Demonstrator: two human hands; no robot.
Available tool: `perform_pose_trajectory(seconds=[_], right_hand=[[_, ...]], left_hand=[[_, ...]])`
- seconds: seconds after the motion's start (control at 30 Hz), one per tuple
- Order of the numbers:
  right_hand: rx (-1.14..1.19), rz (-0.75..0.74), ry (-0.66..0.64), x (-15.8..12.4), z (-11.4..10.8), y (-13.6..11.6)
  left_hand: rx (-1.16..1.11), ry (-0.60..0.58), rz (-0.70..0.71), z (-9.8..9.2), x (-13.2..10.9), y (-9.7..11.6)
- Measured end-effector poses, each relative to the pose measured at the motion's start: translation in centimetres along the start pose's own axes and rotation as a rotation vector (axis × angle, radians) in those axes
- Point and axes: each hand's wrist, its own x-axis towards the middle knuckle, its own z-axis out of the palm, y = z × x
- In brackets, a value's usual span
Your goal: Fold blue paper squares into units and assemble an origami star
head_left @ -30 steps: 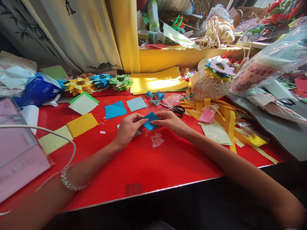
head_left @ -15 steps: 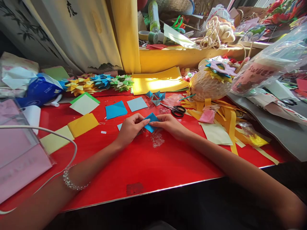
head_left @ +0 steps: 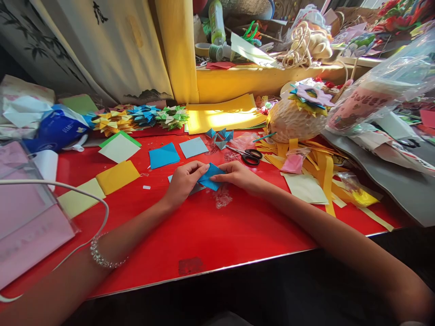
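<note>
The red surface (head_left: 238, 231) lies bare nearest me. Beyond that, my left fingers (head_left: 203, 170) pinch one side of the folded blue paper (head_left: 211, 173) and my right fingers (head_left: 229, 167) grip the other, holding it over the surface. Mostly hidden behind my left fingers is what looks like a grey sheet (head_left: 197, 189). Farther off lie scissors (head_left: 251, 157) on the right, a blue square (head_left: 164, 155) on the left, then a folded star (head_left: 220, 137).

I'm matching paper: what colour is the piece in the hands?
Blue; the held paper shows best in the head view.
</note>
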Motion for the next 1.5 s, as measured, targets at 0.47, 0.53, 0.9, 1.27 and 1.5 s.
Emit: perform_pose_trajectory(seconds=[0.47,0.53,0.9,1.27,1.5], right_hand=[[0.191,-0.064,0.14,0.8,-0.7,0.7],[0.279,-0.066,0.117,0.8,-0.9,0.7],[0.281,-0.05,0.148,0.6,-0.5,0.3],[0.214,-0.106,0.142,0.7,-0.7,0.6],[0.265,-0.081,0.153,0.8,-0.8,0.9]], left_hand=[[-0.109,0.016,0.017,-0.4,0.5,-0.4],[-0.102,0.036,0.029,-0.5,0.4,-0.3],[0.128,0.023,0.205,-0.5,0.2,-0.3],[0.371,-0.029,0.28,-0.4,0.1,0.0],[0.463,-0.035,0.324,-0.3,0.0,0.1]])
